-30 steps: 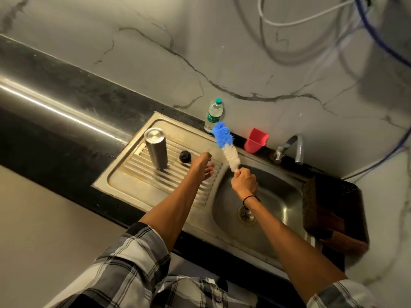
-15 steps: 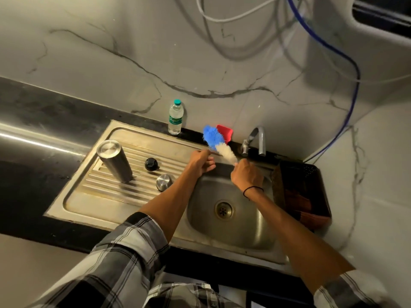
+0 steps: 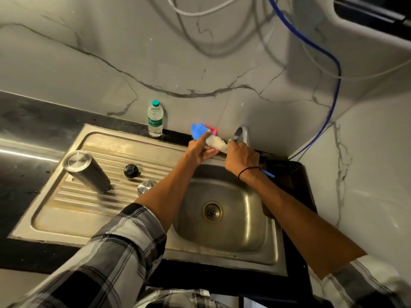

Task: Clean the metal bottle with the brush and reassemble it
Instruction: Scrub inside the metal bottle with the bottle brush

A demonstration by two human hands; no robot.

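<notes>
The metal bottle (image 3: 85, 171) stands upside down on the ribbed drainboard (image 3: 66, 210) at the left. A black inner cap (image 3: 131, 170) and a steel lid (image 3: 145, 187) lie on the drainboard beside it. My right hand (image 3: 241, 157) grips the handle of the blue-and-white bottle brush (image 3: 209, 138) over the back rim of the sink. My left hand (image 3: 201, 150) reaches to the brush head, its straight fingers touching the bristles. The brush's blue handle end pokes out behind my right wrist.
The steel sink basin (image 3: 240, 230) with its drain lies below my hands. A tap (image 3: 241, 133) stands at the back rim, a red cup (image 3: 213, 130) behind the brush, and a plastic water bottle (image 3: 155, 120) by the wall. A dark rack (image 3: 287, 174) sits right of the sink.
My left hand has opened and stretched its fingers onto the brush head. The brush has tipped lower and moved toward the tap. The view has shifted right.
</notes>
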